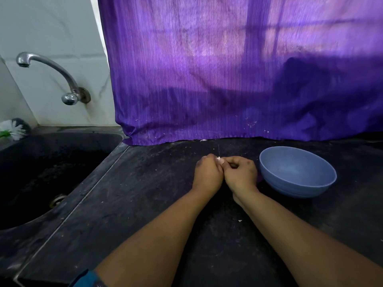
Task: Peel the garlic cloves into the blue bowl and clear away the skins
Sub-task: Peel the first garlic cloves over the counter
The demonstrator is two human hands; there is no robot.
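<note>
Garlic clove [218, 158]: small white piece, pinched between the fingertips of both hands, above the countertop just left of the bowl.
Left hand [207, 174]: fingers curled, gripping the clove.
Right hand [240, 172]: fingers curled, pinching the clove; knuckles touching the left hand.
Blue bowl [297, 171]: on the dark countertop [145, 204], just beside the right hand; contents not discernible.
Skin fragment [240, 220]: on the countertop, near the right forearm.
Sink [41, 172]: far left, tap [49, 75] above.
Purple curtain [228, 69]: behind.

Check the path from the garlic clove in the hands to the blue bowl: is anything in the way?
Nothing visible blocks it. The hands, left and right, pinch the garlic clove together just left of the blue bowl. Only bare dark counter lies between them, and the bowl's mouth is open.
</note>
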